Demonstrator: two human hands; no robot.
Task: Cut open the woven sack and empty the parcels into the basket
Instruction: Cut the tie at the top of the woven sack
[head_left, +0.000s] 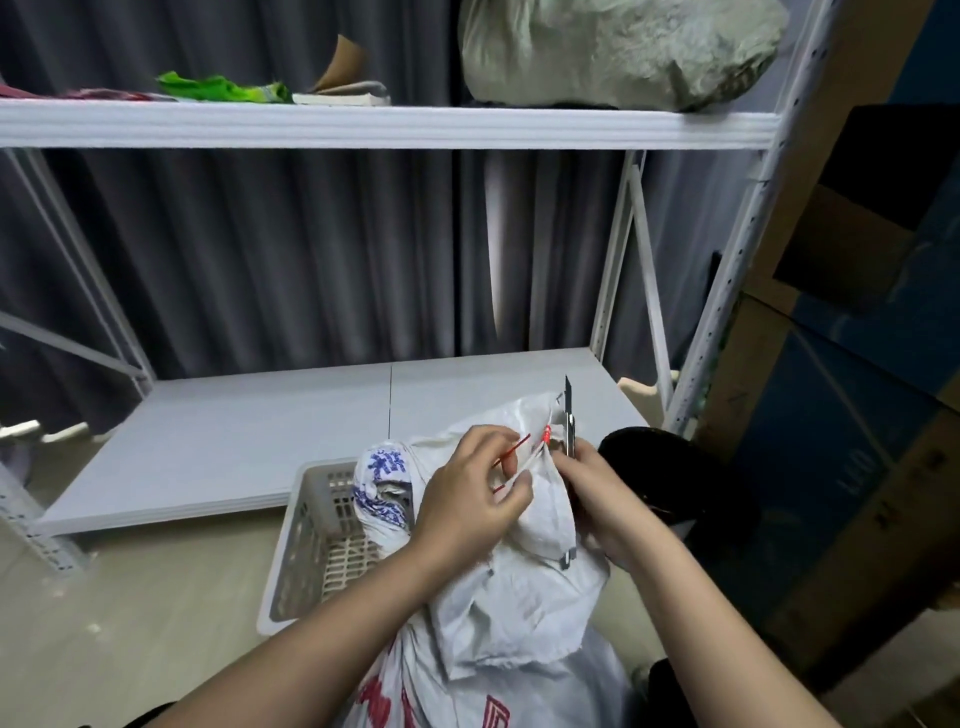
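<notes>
While our left hand (470, 486) pinches the red tie (511, 456) on the woven sack (519, 597), our right hand (597, 493) grips the utility knife (569, 415). Left of the sack sits the basket (317, 545).

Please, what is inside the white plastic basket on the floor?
The basket shows bare slotted floor and wall on its left side. The woven sack leans over its right side and covers the rest, so anything beneath it cannot be seen. No parcels are visible.

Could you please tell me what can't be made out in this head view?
- Sack contents: hidden by its fabric.
- Knife handle: covered by the right hand.
- Basket right side: behind the sack and left hand.
- Sack bottom: cut off by the lower edge.
</notes>
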